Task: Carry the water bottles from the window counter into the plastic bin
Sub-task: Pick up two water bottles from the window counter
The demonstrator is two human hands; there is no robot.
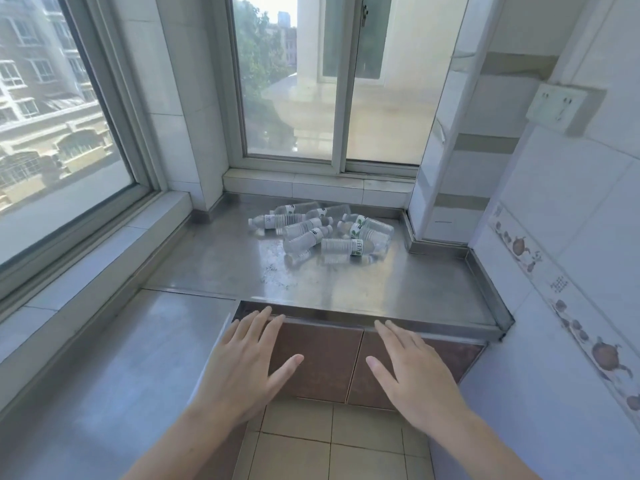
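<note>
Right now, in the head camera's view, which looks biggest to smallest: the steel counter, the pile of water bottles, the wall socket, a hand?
1. steel counter
2. pile of water bottles and left hand: about alike; the hand is nearer the camera, so unranked
3. wall socket

About ten water bottles heaped on counter; two hands; two windows.

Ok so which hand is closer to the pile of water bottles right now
Right, narrowly. The right hand hovers before the counter edge, roughly below the water bottles; the left hand is level with it but further off to the left.
</note>
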